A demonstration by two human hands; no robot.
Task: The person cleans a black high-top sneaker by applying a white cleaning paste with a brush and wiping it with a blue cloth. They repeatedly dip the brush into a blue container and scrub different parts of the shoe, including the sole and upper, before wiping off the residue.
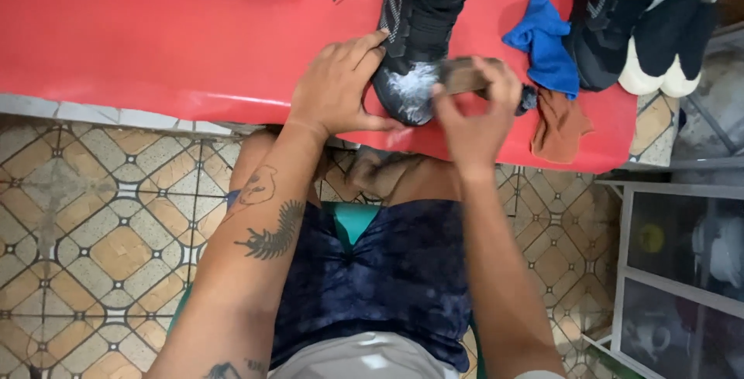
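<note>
Left hand lies flat, fingers spread, against the side of a black sneaker on the red table. Right hand is clamped on a brown brush pressed to the sneaker's foam-whitened toe; blue cloth just beside

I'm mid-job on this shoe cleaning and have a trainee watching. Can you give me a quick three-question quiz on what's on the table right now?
1. True or false: the left hand steadies the foam-covered black knit sneaker.
2. What does the right hand hold? A) brown wooden brush B) blue crumpled cloth C) scissors
3. What colour is the glossy plastic table cover?

Key: 1 true; 2 A; 3 red.
</note>
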